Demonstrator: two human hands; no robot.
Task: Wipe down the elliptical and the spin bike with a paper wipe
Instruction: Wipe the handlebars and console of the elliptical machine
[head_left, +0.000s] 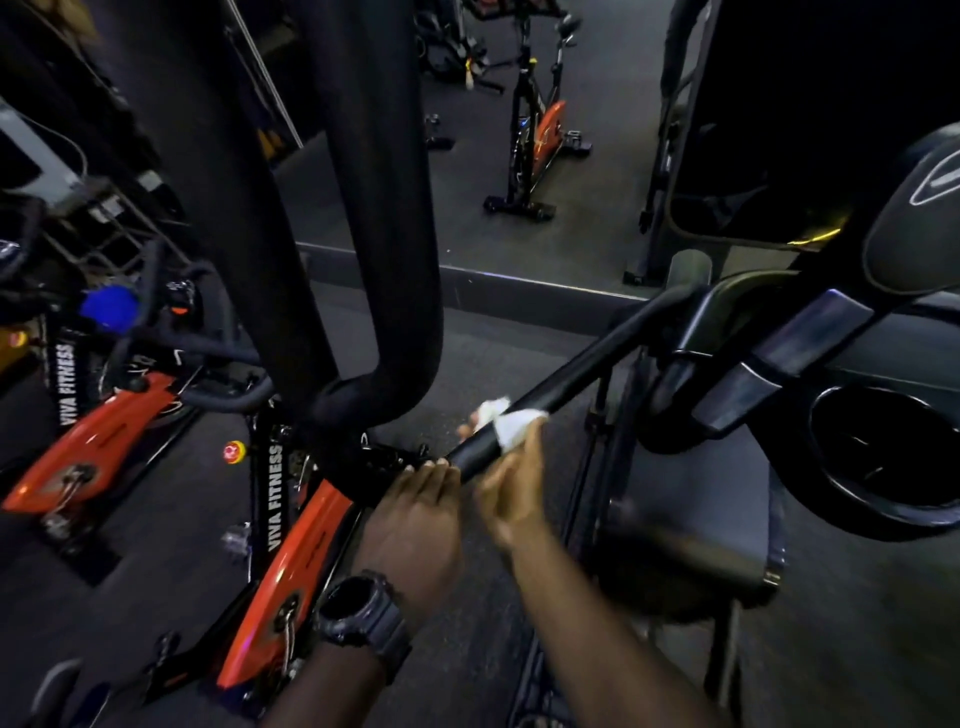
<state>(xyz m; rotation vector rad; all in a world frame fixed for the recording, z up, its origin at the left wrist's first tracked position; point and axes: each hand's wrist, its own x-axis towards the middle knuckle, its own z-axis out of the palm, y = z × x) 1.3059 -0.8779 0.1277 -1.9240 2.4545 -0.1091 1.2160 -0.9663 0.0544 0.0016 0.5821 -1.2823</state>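
Note:
A black handlebar (566, 364) of the elliptical (779, 353) slants from the console down to the centre. My right hand (511, 493) grips this bar near its lower end, with a white paper wipe (511, 423) wrapped round the bar under the fingers. My left hand (415, 514), with a dark watch on the wrist, sits at the bar's end cap; its fingertips curl at the cap. An orange and black spin bike (291, 530) marked VIVA FITNESS stands below and left of my hands.
A thick black curved arm (384, 208) of the elliptical hangs down in front at centre. A second orange spin bike (93, 431) stands at the left, and a third (540, 124) stands farther back on the dark floor. A round cup holder (878, 457) is at the right.

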